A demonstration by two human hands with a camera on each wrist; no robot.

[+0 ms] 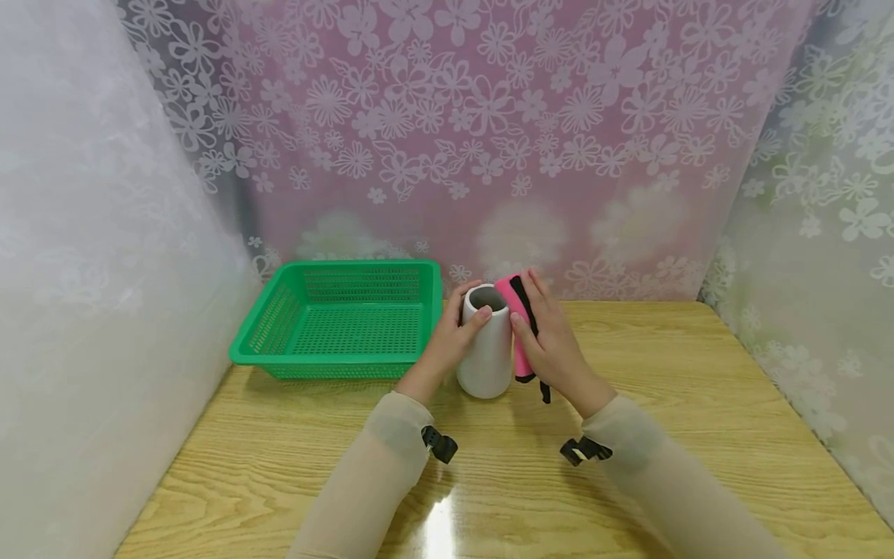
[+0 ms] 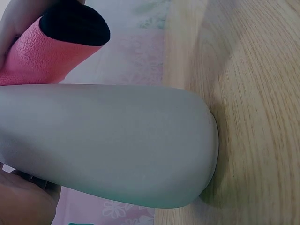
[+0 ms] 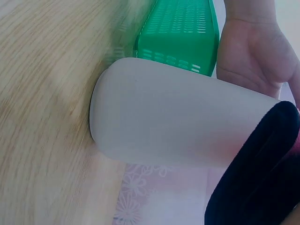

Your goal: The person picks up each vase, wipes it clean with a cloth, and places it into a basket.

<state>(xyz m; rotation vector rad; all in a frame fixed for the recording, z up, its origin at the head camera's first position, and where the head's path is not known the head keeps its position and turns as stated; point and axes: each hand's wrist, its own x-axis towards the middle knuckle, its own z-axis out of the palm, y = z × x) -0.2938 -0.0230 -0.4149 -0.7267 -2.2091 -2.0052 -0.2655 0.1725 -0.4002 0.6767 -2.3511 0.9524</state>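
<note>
A white ceramic vase (image 1: 486, 361) with an open round mouth stands upright on the wooden table. My left hand (image 1: 450, 334) grips it near the top, thumb by the rim and fingers around the far left side. On its right, my right hand (image 1: 556, 345) holds a pink cloth (image 1: 521, 362) with black trim against the upper vase wall. A black strip hangs below this hand. In the left wrist view the pink cloth (image 2: 44, 58) looks fuzzy and rolled or folded, with a black end. The right wrist view shows its black part (image 3: 260, 173) beside the vase (image 3: 173, 117).
A green plastic basket (image 1: 335, 360) with slotted walls stands to the left of the vase, close to my left hand. Flowered curtains (image 1: 489, 140) hang behind the table (image 1: 663, 365) and at both sides. Both wrists carry black straps.
</note>
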